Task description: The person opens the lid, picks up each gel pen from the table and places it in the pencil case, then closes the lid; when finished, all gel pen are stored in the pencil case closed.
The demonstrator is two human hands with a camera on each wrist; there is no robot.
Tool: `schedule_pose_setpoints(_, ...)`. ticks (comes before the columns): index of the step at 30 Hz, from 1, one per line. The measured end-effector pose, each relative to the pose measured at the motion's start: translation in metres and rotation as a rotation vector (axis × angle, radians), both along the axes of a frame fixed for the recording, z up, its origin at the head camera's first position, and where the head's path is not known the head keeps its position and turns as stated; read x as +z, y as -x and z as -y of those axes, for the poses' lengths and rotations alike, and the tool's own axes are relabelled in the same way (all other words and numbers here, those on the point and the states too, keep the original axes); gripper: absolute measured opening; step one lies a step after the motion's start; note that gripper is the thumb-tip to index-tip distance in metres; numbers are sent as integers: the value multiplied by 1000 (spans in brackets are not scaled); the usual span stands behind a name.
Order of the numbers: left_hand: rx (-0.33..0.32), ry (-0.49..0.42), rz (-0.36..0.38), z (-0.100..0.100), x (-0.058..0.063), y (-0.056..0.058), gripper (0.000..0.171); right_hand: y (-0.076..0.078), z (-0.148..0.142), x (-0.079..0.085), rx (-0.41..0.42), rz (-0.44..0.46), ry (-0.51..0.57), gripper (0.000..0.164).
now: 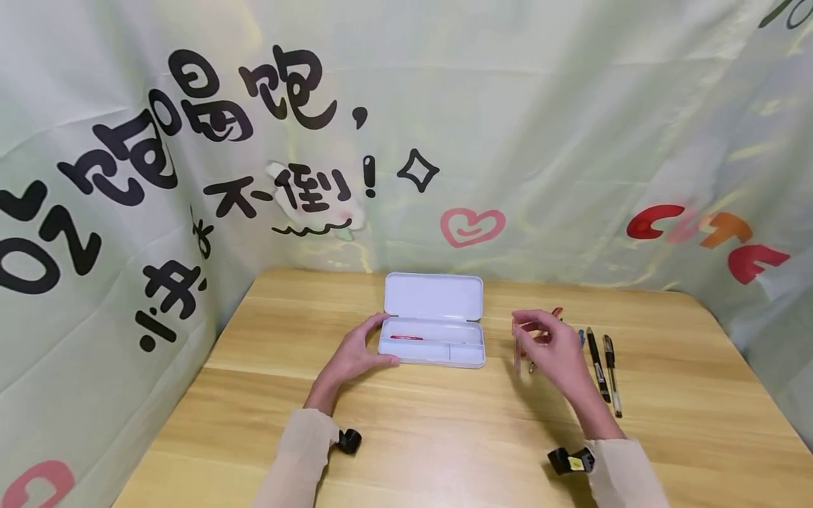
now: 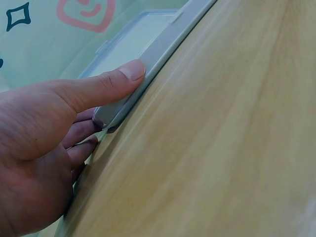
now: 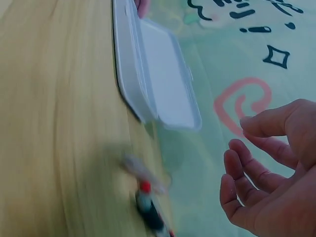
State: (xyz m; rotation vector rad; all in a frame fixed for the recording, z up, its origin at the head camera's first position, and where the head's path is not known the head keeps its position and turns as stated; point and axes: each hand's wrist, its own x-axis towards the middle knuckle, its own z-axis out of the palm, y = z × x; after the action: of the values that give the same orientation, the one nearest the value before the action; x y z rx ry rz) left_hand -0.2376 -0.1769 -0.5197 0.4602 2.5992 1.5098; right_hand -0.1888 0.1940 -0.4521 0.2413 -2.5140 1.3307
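Observation:
My left hand [image 1: 354, 354] grips the left end of an open white pencil case [image 1: 434, 298], thumb on its front wall and fingers behind. A small red stick-like item [image 1: 406, 338] lies in its long compartment. Right of the case, my right hand [image 1: 564, 353] hovers with bent fingers, thumb and index close together. Between those fingertips the right wrist view shows nothing held. A blurred pinkish strip [image 1: 517, 356] appears below them in the head view. The right wrist view has a blurred pale-pink piece [image 3: 140, 170] apart from the hand, beside a dark red-tipped pen [image 3: 149, 210].
Two black pens [image 1: 597, 363] lie right of my right hand, with a blue tip [image 1: 581, 338] beside them. A red-ended item [image 1: 557, 312] is partly hidden behind the hand. A printed curtain [image 1: 559, 155] hangs along the back of the wooden table [image 1: 444, 437].

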Motion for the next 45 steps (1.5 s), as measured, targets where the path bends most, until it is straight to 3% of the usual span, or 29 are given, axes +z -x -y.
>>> schedule_pose_setpoints(11,7,7,26,-4,-5,-2,95,-18,-57,-1,-149,-36,-31,25)
schedule_pose_setpoints(23,42,-23,33,4,-7,-8,95,-11,-103,-13,-313,78,-35,37)
schedule_pose_setpoints(34,29,11,31,7,-7,-4,97,-15,-130,-40,-309,180,-214,36)
schedule_pose_setpoints(45,17,42,11,0,-2,0,96,-19,-137,-37,-297,284,-276,39)
